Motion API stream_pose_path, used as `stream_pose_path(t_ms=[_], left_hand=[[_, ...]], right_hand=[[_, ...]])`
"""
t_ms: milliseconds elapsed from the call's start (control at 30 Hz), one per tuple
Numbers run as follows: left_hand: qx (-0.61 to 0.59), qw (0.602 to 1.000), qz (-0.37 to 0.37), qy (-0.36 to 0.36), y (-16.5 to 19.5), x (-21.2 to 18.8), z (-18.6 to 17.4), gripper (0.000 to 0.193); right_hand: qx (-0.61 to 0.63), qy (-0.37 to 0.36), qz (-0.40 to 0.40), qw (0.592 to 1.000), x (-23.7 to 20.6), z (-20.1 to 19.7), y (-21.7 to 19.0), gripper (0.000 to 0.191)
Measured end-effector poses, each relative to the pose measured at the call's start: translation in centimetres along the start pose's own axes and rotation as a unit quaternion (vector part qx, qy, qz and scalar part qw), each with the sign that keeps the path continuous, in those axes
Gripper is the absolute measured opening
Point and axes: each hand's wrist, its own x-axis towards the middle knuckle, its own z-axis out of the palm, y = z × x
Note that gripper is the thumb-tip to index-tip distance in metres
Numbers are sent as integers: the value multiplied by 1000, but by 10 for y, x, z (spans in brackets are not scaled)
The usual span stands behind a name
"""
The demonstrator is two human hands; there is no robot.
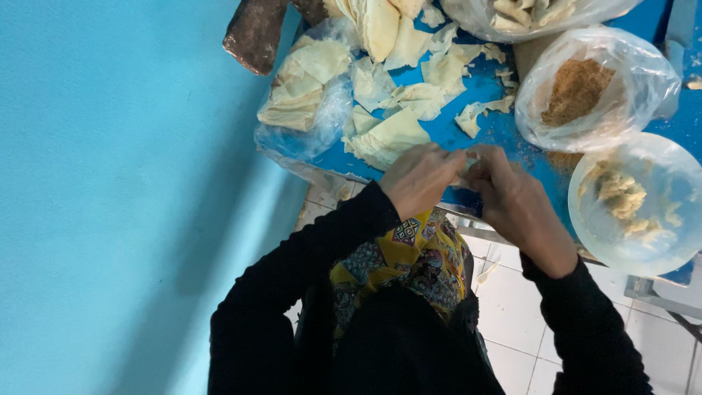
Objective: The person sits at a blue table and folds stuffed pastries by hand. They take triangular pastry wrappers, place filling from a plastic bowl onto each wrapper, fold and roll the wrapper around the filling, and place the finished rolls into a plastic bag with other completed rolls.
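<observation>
At frame centre I see my left hand (418, 178) and right hand (512, 197) pinched together on a small pale wrapper piece (468, 162) over the blue table (482, 124). Upper right, a clear bag of brown crumbs (585, 91); upper left, a bagged wrapper stack (303, 84).

Two hands (420, 179) (515, 201), three plastic bags (307, 110) (596, 88) (541, 14), one clear bowl (643, 205).

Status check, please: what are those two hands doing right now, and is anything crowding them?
Left hand and right hand pinched together on a small pale pastry piece. Held over the blue table edge. Clear bowl of filling close by the right hand; nothing blocking.
</observation>
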Motion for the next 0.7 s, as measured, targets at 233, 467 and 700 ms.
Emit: stream_pose_path(t_ms=[233,467,700], left_hand=[[48,995,73,40,4,-13,-1,16],[45,994,70,65,-4,-8,4,15],[48,994,65,76,-7,-10,10,13]], right_hand=[[-87,46,-62,993,-10,3,-1,33],[-115,56,-75,989,-6,5,3,28],[-40,32,-4,999,-1,4,6,27]])
